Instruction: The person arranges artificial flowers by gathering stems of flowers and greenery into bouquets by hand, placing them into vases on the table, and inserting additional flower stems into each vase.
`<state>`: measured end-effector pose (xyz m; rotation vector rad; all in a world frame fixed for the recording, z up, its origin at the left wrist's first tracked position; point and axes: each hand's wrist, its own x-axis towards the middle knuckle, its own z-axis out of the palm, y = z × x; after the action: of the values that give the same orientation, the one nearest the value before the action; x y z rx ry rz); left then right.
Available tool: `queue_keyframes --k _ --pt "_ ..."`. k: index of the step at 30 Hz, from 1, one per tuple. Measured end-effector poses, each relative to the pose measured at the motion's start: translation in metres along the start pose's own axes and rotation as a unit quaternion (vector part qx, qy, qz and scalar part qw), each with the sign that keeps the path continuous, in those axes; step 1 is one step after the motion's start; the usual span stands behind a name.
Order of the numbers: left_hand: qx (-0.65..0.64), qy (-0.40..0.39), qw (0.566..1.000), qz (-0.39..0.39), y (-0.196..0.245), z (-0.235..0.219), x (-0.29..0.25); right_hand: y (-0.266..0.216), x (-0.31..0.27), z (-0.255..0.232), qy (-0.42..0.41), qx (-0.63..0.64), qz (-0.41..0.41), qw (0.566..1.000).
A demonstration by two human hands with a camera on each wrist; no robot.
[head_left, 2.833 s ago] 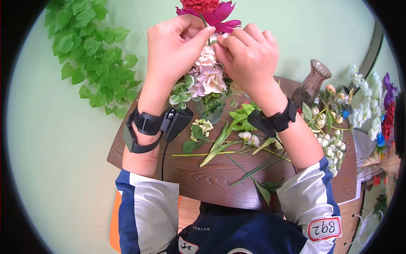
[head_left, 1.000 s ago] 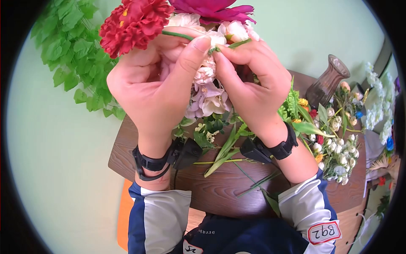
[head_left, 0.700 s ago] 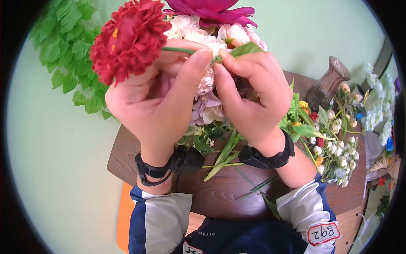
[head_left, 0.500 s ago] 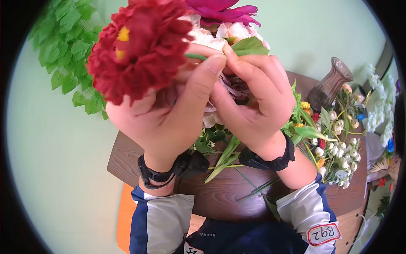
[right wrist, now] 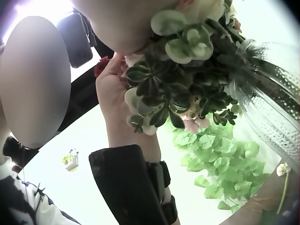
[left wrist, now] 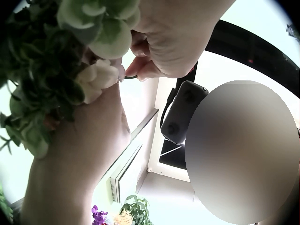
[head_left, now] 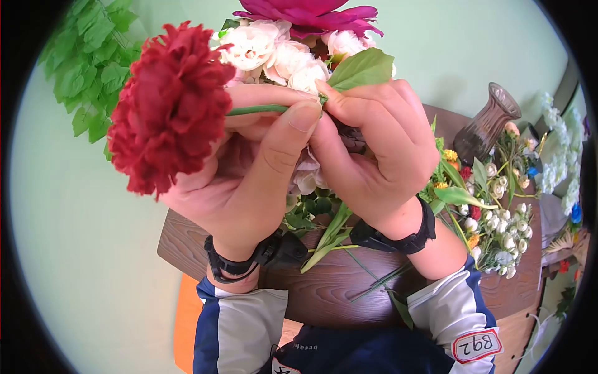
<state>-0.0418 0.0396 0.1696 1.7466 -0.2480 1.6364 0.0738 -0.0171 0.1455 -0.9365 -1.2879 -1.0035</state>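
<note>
The red flower (head_left: pixel 168 112) is held above the worktop (head_left: pixel 324 290), its green stem (head_left: pixel 258 109) running sideways into the left hand's (head_left: pixel 249 168) pinching grip. The right hand (head_left: pixel 380 143) pinches by the leaf's (head_left: pixel 364 70) base, so the stem appears steadied; both wrists are raised, fingertips close together before pale blossoms (head_left: pixel 249 47).

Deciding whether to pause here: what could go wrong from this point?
The red flower juts sideways from the left hand, so its stem might bend or twist. The green leaf could pull loose where the right hand pinches near its base. Both hands are close to the pale blossoms, so a slip might knock them or jolt the clear vase.
</note>
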Motion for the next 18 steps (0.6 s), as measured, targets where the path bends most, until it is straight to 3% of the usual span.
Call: queue_keyframes --k 3,6,18 --pt "-0.008 0.004 1.000 -0.028 0.0032 0.0013 0.0000 0.0000 0.0010 -0.0004 -0.002 -0.001 -0.002 1.000" --pt "0.002 -0.010 1.000 -0.009 0.0004 -0.0012 0.0010 0.0049 -0.0008 0.0054 0.035 -0.027 -0.015 0.999" --pt "-0.001 -0.015 1.000 -0.017 0.0021 -0.0012 0.0001 0.0055 -0.0007 0.0039 0.028 -0.030 -0.025 0.999"
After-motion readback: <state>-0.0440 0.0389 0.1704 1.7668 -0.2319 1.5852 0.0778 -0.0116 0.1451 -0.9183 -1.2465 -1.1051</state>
